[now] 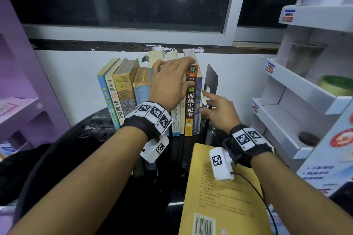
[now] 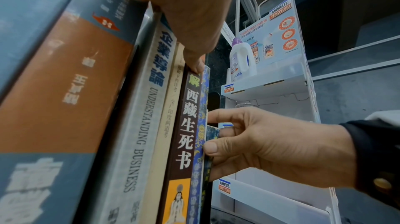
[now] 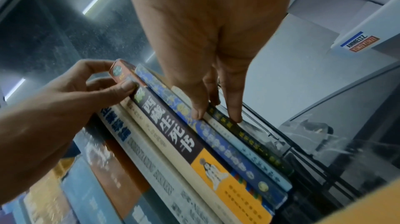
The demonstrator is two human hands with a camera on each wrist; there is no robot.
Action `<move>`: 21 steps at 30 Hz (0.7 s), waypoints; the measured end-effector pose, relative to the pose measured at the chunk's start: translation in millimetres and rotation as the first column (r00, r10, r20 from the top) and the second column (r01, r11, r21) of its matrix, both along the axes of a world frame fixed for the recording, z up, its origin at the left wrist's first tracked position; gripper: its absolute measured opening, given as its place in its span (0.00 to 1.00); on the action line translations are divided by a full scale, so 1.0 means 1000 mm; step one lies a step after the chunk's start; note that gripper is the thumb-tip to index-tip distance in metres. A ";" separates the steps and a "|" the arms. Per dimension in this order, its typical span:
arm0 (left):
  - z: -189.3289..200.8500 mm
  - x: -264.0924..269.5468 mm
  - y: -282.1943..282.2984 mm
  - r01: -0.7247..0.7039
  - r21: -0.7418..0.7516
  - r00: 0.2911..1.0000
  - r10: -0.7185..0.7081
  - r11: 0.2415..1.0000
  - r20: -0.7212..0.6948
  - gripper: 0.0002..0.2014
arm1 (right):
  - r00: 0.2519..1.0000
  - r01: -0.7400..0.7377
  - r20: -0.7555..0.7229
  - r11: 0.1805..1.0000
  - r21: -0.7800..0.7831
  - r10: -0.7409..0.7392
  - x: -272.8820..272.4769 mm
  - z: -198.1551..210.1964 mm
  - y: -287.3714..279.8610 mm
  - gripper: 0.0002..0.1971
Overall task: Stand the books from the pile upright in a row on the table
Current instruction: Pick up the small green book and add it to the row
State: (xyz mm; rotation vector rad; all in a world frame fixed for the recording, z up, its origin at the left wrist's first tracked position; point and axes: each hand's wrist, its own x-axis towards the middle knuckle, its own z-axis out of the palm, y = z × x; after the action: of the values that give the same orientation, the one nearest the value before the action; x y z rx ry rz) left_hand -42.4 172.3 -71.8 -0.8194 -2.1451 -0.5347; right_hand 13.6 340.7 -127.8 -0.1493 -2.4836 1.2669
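Observation:
A row of books [image 1: 118, 91] stands upright against the wall on the black glass table [image 1: 91, 139]. My left hand [image 1: 183, 74] lies over the tops of the books. Its thumb and index finger pinch the top of the dark brown book [image 1: 190, 105] [image 2: 184, 133] [image 3: 173, 135]. At the row's right end my right hand [image 1: 205, 103] [image 2: 214, 135] [image 3: 216, 116] pinches the thin books [image 3: 242, 142] beside the blue patterned book [image 1: 198, 89], thumb on the spines. A black bookend [image 1: 212, 76] stands just right of them. A yellow book [image 1: 219, 196] lies flat near the front edge.
White cardboard display shelves [image 1: 298, 101] with a bottle [image 2: 240, 60] stand close on the right. A purple shelf unit [image 1: 19, 101] is on the left. A white wall and a dark window are right behind the row.

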 end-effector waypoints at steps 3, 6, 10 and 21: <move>0.000 0.000 0.000 0.001 -0.001 1.000 -0.001 1.000 -0.002 0.23 | 1.000 -0.020 0.023 1.000 -0.020 0.020 -0.002 0.003 0.003 0.32; -0.001 -0.001 0.000 0.000 -0.003 1.000 0.000 1.000 -0.004 0.23 | 1.000 -0.005 0.020 0.995 -0.101 0.007 -0.004 0.002 0.002 0.30; -0.002 -0.002 0.000 -0.004 -0.002 1.000 0.004 1.000 -0.007 0.23 | 1.000 -0.002 0.005 0.986 -0.166 0.003 -0.003 -0.001 0.001 0.28; -0.002 -0.002 -0.001 -0.002 -0.002 1.000 0.002 1.000 -0.014 0.23 | 0.998 0.017 -0.055 0.999 -0.049 -0.019 0.001 -0.008 -0.006 0.26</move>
State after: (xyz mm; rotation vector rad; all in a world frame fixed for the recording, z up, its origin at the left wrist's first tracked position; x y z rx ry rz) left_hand -44.5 171.6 -73.8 -0.8201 -2.1333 -0.5243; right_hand 14.8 334.6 -135.5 -0.1462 -2.4012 1.3064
